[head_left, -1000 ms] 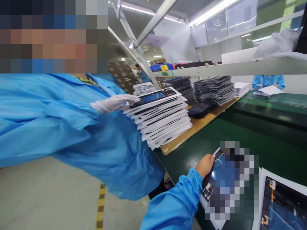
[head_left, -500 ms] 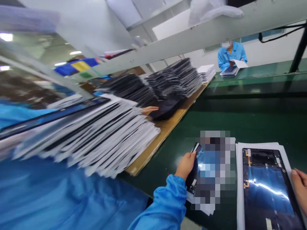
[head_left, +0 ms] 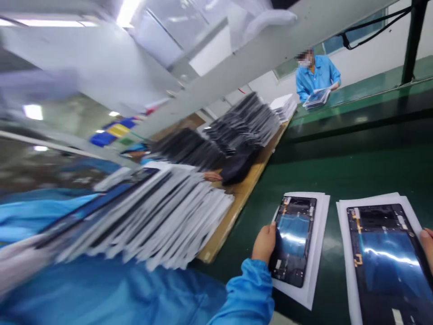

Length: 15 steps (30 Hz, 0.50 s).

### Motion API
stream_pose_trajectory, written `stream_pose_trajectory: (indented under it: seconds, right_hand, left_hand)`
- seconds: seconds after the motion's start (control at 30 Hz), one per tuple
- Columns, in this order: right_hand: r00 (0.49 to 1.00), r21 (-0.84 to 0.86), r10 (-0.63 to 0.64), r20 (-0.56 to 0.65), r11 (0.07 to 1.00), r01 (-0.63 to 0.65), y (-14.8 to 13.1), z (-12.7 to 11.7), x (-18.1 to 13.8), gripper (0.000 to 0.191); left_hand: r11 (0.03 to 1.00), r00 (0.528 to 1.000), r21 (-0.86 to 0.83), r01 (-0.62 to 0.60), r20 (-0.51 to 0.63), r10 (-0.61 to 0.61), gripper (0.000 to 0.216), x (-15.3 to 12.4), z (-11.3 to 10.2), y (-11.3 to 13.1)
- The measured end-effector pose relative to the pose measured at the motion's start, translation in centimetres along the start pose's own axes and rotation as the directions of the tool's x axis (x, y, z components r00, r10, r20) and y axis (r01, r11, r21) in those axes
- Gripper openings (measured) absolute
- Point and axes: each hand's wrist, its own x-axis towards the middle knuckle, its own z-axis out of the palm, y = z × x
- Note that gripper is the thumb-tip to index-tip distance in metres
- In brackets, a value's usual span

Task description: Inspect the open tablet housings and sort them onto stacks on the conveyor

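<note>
My left hand (head_left: 264,243) grips the left edge of a black tablet screen (head_left: 293,241), thumb near its top face and the other fingers hidden. Its inner side faces up, with an orange flex cable and a shiny blue middle. White sheets (head_left: 309,295) lie under it. At the right border, my right hand (head_left: 428,243) is partly cut off, its fingers closed at the right edge of a second, similar tablet screen (head_left: 389,266). That one also rests over white sheets (head_left: 345,216); its lower end runs out of view.
A green worktop (head_left: 352,167) spreads ahead. Left of it, a brown board (head_left: 216,239) carries a leaning stack of white-wrapped panels (head_left: 169,216) and dark stacks (head_left: 243,122). A co-worker's hand (head_left: 212,176) shows between them. Another person (head_left: 318,76) in blue works at the far end.
The tablet screen in my left hand has gone from steeply tilted to nearly flat over its white sheets. My right hand stays at the second screen's edge. The far person's white sheet has come down.
</note>
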Motion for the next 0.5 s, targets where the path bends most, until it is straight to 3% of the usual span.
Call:
stream_pose_trajectory:
  seconds: [0.3,0.4,0.5]
  right_hand:
    - [1.000,-0.015,0.003,0.009,1.000,-0.003,0.0,0.3,-0.1,0.047]
    - [0.999,-0.027,0.038,0.006,0.999,-0.038,0.2,0.2,0.2,0.047]
    - [1.000,-0.029,-0.018,-0.006,0.999,0.018,0.1,0.0,0.4,0.047]
  left_hand:
    - [0.988,0.998,0.148,-0.052,-0.040,0.058,0.044,-0.8,0.7,0.9]
    - [0.976,0.987,0.213,-0.035,-0.146,0.067,0.037,-1.6,0.6,2.4]
    - [0.982,0.966,0.191,-0.014,-0.251,0.062,0.044,-3.2,0.1,5.2]
